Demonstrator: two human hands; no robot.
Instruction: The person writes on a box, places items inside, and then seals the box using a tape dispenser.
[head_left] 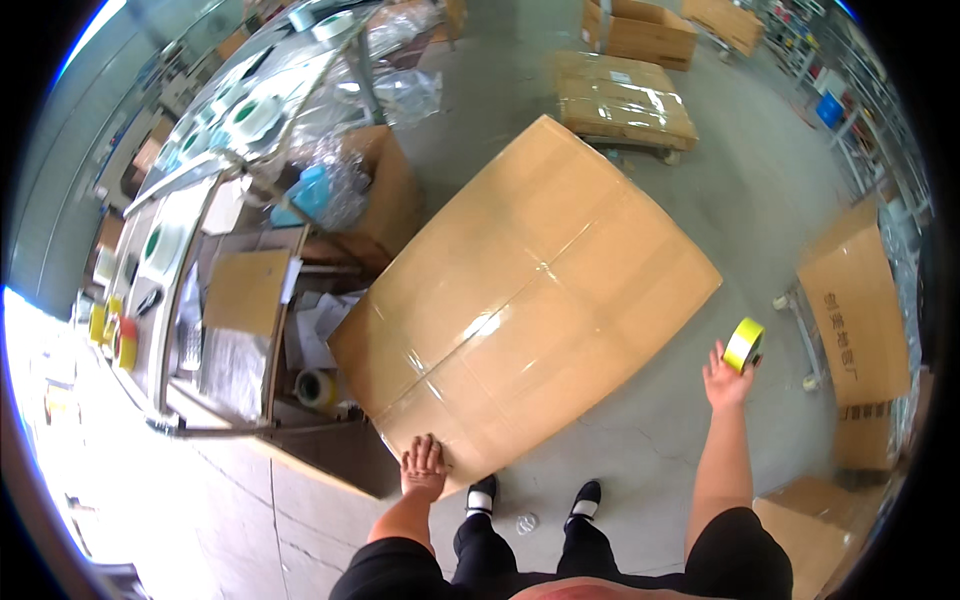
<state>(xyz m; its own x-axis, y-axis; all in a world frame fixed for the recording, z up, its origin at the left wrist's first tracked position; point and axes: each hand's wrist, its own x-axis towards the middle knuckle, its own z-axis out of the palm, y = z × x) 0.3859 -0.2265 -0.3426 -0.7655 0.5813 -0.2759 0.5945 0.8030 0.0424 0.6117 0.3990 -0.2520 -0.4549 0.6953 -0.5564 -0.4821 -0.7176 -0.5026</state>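
A large, flat, brown cardboard carton (545,285) lies before the person, its support hidden. The left hand (423,470) rests at its near corner, fingers open and spread; the right hand (729,384), out past its right edge, grips a round yellow-green tape roll (743,345). The carton is probably stiff, bulky, slick where glossy, best taken by opposite edges. The hands have one carton and one roll between them.

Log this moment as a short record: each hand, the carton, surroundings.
left hand: palm down on the large brown cardboard carton, near corner
right hand: holding a yellow tape roll, away from the carton
carton top: closed, shiny clear tape along the seam
beyond: low brown carton on a wheeled dolly
floor: small clear scrap between two dark shoes
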